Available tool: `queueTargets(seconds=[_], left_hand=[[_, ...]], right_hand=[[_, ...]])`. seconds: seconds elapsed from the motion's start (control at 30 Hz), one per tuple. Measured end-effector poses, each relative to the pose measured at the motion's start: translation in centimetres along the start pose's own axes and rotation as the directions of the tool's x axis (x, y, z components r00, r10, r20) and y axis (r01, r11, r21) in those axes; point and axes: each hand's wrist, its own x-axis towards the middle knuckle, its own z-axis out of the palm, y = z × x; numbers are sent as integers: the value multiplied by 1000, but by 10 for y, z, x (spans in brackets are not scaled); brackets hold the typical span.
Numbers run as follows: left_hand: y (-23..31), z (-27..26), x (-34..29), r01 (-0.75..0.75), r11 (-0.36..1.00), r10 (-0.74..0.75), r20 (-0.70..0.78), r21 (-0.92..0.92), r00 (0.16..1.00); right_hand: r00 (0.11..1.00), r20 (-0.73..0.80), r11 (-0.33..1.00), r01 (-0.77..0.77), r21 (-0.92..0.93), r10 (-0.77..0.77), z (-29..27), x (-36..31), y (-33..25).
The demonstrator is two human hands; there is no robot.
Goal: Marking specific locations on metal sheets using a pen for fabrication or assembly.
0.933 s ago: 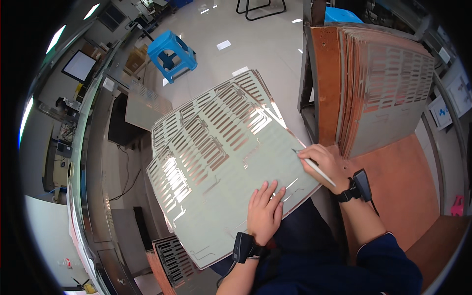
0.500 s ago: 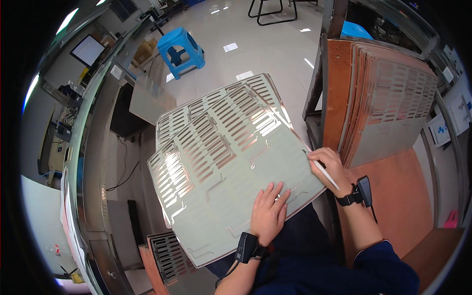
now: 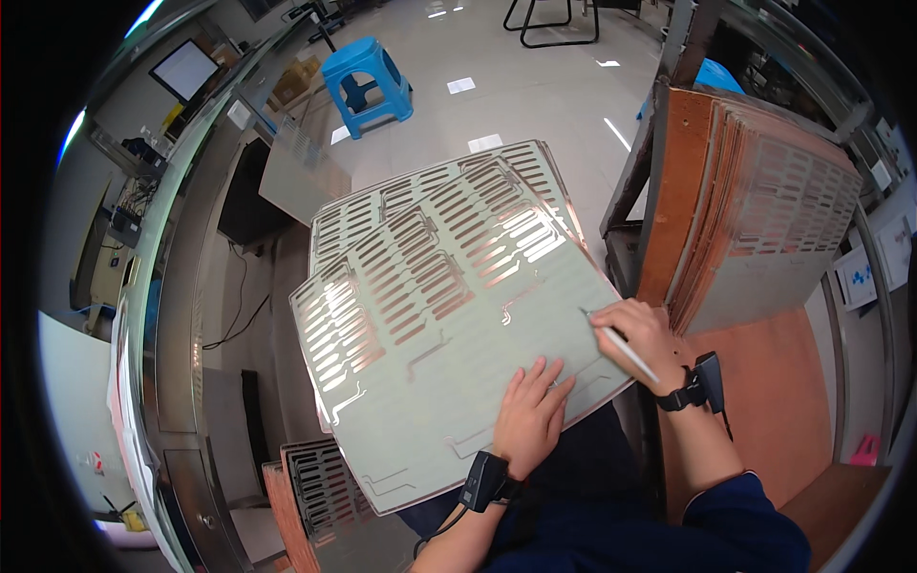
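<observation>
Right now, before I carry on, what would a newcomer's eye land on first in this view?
Probably the large pale-green panel in the centre, its copper-coloured slots glinting, with the left hand resting on its near part and the right hand holding a white pen-like tool near its right edge. Next, the thick stack of similar panels standing on edge at the right. Then the bright blue stool on the floor, upper left of centre.

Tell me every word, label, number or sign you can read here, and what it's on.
No words, numbers or signs can be read.
Monitor: its screen is too blurred.
Wall sheet with blue marks: too small to make out.
Top panel under the left hand: slots and thin lines show, no readable lettering.
</observation>
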Motion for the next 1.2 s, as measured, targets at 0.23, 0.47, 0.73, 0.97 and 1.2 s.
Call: queueTargets(seconds=[0.23, 0.47, 0.73, 0.97, 1.2], left_hand=[[-8, -24, -30, 68, 992, -70, -9, -106, 998], [-21, -53, -56, 135, 990, -133, -58, 31, 989], [-23, -45, -61, 139, 990, -137, -74, 34, 988], [-26, -46, -62, 127, 992, -126, -64, 14, 990], [-26, -47, -62, 126, 992, -127, -79, -17, 989]], right_hand=[[998, -16, 998, -62, -7, 62, -1, 21, 4], [949, 253, 933, 91, 349, -188, 29, -7, -67], [959, 208, 956, 135, 260, -192, 50, -2, -75], [967, 183, 947, 115, 300, -175, 67, 13, -83], [968, 182, 955, 120, 271, -173, 75, 20, -82]])
